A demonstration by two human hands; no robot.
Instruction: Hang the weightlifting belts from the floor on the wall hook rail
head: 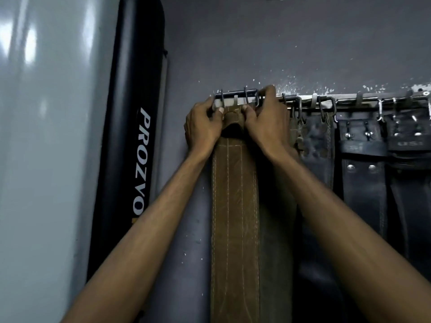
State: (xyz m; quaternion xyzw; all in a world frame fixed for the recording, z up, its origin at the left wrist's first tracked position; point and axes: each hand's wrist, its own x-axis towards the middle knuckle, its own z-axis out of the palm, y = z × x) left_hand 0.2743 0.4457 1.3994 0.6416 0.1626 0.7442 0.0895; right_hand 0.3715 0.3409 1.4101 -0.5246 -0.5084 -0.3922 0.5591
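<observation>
At the left end of the wall hook rail (349, 104), a long brown belt (234, 206) hangs down the grey wall. Darker belts (363, 183) hang to its right. The left hand (204, 127) and right hand (265, 122) both pinch its top, by the metal buckle (235, 99).

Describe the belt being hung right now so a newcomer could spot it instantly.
Find the hook rail across the grey wall. At its left end, beside the black PROZVO pad, hangs the brown belt. It alone is tan with pale stitching; the dark belts hang to its right.
</observation>
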